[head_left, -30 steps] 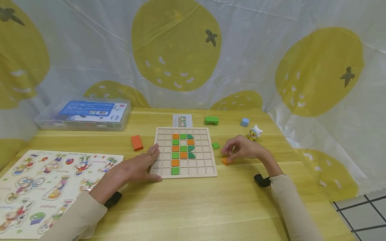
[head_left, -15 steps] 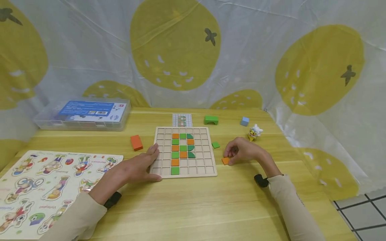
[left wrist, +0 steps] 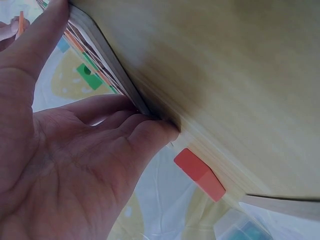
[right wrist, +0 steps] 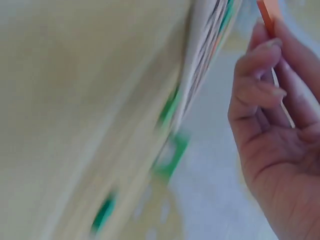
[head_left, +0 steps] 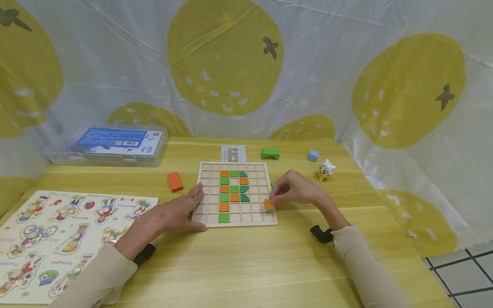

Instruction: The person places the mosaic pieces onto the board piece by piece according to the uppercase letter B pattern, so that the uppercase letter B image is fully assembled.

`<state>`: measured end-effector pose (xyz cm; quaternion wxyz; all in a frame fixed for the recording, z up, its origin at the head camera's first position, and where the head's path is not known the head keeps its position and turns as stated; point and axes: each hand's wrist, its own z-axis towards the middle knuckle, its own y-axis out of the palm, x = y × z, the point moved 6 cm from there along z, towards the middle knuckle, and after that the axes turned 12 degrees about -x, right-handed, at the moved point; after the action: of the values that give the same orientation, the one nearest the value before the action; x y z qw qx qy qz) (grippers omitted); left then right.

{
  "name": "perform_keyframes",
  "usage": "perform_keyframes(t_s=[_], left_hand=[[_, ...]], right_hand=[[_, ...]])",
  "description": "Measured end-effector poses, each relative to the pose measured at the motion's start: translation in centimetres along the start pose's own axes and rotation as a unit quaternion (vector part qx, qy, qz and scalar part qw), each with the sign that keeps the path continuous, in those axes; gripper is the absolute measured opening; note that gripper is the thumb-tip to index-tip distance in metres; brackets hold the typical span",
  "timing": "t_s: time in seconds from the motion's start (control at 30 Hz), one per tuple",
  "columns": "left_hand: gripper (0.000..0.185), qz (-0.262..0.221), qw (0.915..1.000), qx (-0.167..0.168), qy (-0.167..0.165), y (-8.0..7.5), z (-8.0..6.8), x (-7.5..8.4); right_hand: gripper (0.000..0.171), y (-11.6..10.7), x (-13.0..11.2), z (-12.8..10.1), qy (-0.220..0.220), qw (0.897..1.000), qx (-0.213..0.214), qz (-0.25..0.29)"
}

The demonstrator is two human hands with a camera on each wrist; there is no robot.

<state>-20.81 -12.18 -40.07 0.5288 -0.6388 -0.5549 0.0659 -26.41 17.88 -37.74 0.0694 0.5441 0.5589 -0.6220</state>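
Note:
My right hand (head_left: 295,188) pinches an orange square tile (head_left: 269,204) between thumb and fingertips, over the right edge of a wooden grid board (head_left: 211,215). The right wrist view shows the same orange tile (right wrist: 266,19) standing out from the fingertips. My left hand (head_left: 175,216) rests along the board's left edge, fingers extended and thumb at the near corner. Orange and green square tiles and dark green rounded tiles lie in the board's cells. A loose green tile (head_left: 273,185) is mostly hidden behind my right hand.
Behind the board lies a pattern card (head_left: 233,153). A green arch block (head_left: 270,153), a blue cube (head_left: 313,155) and a small figurine (head_left: 325,170) stand back right. Left are an orange block (head_left: 175,182), a picture puzzle board (head_left: 82,209) and a clear plastic case (head_left: 109,161).
My right hand has picked up the orange tile from the table and carried it left to the board's right edge. My left hand has stayed on the board.

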Motion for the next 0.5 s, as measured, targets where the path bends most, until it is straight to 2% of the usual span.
perform_keyframes(t_s=[0.1, 0.23, 0.4, 0.5], left_hand=[[0.109, 0.001, 1.0, -0.001, -0.002, 0.0, 0.1, 0.0], [0.109, -0.002, 1.0, -0.002, -0.008, 0.0, 0.3, -0.1], [0.111, -0.005, 0.9999, -0.003, -0.009, 0.1, 0.4, -0.1], [0.112, -0.006, 0.9999, -0.003, -0.01, 0.2, 0.3, -0.1]], right_hand=[[0.006, 2.2, -2.2, 2.6, -0.021, 0.999, -0.021, 0.012], [0.007, 4.4, -4.0, 5.2, -0.024, 0.999, -0.025, -0.009], [0.009, 5.6, -4.5, 6.3, 0.018, 0.999, -0.01, -0.034], [0.009, 6.0, -4.4, 6.4, 0.022, 0.999, -0.008, -0.034]])
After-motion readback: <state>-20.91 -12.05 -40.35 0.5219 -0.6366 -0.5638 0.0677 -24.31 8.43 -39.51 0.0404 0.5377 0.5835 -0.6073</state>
